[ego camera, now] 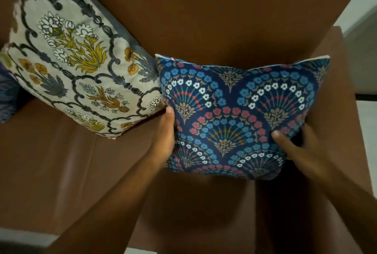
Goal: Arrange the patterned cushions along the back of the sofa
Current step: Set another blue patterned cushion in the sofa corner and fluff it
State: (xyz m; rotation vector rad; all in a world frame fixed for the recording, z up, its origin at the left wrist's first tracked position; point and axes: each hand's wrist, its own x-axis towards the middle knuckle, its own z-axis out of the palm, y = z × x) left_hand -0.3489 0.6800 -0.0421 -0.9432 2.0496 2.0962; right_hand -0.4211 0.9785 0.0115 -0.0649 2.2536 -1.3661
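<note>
**Blue cushion held between both hands at the right end of the sofa**

We hold the blue cushion (240,119) in front of the sofa backrest (224,12), near the right armrest (336,82). Our left hand (166,137) grips its lower left edge, the thumb lying up along the side; our right hand (295,145) closes on its lower right corner, thumb on the front face and the other fingers hidden behind the fabric. Both hands are thus clamped on the one cushion, at opposite sides of it.

The cushion is roughly square, so it has no marked long axis; its zip edge runs along the top, facing the backrest. It stands nearly upright, its face turned toward us. Its upper left corner touches or just overlaps the cream floral cushion (77,55), which leans tilted against the backrest to the left. A further dark cushion (8,94) shows at the far left edge.

We judge that the coming move is a short push away from us, the backrest lying straight beyond the hands, to seat the blue cushion beside the cream one. Whether its lower edge already rests on the seat (61,162) we cannot tell.
</note>
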